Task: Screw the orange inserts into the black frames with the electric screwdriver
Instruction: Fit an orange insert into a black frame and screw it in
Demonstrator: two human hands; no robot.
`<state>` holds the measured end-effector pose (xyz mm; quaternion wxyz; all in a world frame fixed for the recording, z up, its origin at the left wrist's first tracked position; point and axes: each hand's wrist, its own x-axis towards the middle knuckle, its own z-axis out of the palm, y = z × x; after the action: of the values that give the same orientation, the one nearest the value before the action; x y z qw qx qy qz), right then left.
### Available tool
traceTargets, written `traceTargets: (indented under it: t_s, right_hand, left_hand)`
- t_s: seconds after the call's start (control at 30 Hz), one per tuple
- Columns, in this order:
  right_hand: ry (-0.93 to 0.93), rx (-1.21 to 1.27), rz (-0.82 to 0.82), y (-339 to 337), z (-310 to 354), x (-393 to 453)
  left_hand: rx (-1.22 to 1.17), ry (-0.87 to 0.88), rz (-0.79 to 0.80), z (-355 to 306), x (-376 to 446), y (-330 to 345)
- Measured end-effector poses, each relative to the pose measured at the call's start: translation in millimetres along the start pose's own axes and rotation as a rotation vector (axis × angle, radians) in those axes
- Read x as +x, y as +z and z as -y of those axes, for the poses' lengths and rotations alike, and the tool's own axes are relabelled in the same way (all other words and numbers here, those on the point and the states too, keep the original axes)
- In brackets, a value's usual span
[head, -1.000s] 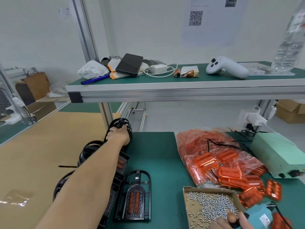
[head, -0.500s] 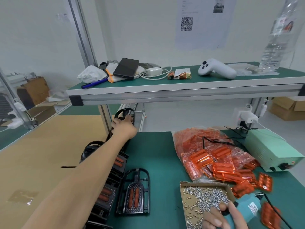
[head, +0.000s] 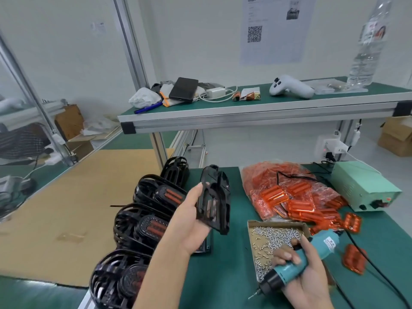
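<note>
Now: right hand at the desk's near edge, fingers wrapped round the teal screwdriver; bit points down-left, just above the mat; cable runs off its rear toward the right edge; screw box sits right behind that hand, open, full of small silver screws; left hand is raised over the desk's middle, thumb on the near face and fingers behind a bare black frame; that frame is tilted upright, clear of the mat, no orange in it that I can see; row of frames lies stacked along the left edge, several with orange inserts already seated; loose inserts are scattered right of the box; bag of inserts lies behind the box, near the far edge; green power unit at the far right corner; shelf above carries a phone, charger, white controller and bottle.
</note>
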<state>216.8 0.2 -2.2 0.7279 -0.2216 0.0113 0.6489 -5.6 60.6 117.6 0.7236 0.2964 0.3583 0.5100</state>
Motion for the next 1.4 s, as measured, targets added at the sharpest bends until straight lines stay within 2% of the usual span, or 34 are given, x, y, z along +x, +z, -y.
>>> traceTargets:
  t_s: [0.07, 0.2, 0.37, 0.53, 0.7, 0.93, 1.0, 1.07, 1.2, 1.3, 1.4]
  right_hand:
    - [-0.007, -0.018, 0.004, 0, 1, -3]
    - [0.001, -0.018, 0.020, 1, 3, -9]
    - [0.039, -0.033, 0.024, 4, 5, -11]
    - [0.060, -0.043, 0.032, 2, 7, -10]
    - [0.091, -0.041, 0.067, 0, 8, -9]
    - [0.106, -0.016, 0.077, -1, 9, -9]
    - [0.102, -0.016, 0.080, -2, 8, -8]
    - [0.095, -0.019, 0.083, -2, 8, -9]
    - [0.110, -0.003, 0.085, -1, 9, -9]
    - [0.122, 0.003, 0.067, 1, 9, -9]
    - [0.126, 0.005, 0.048, 1, 8, -9]
  left_hand:
    - [-0.055, -0.017, -0.010, 24, -31, -11]
    - [-0.092, -0.127, -0.142, 78, -71, -34]
    - [0.050, -0.195, -0.316, 115, -90, -50]
    - [0.453, -0.169, -0.377, 123, -93, -53]
    - [1.208, -0.005, -0.389, 127, -96, -54]
    - [1.615, -0.027, -0.430, 130, -98, -49]
    - [1.675, 0.041, -0.446, 125, -95, -47]
    - [1.604, 0.176, -0.393, 116, -83, -36]
    - [1.437, 0.406, -0.177, 94, -22, 14]
    - [1.474, 0.457, -0.056, 91, 41, 52]
    - [1.610, 0.491, 0.061, 96, 96, 74]
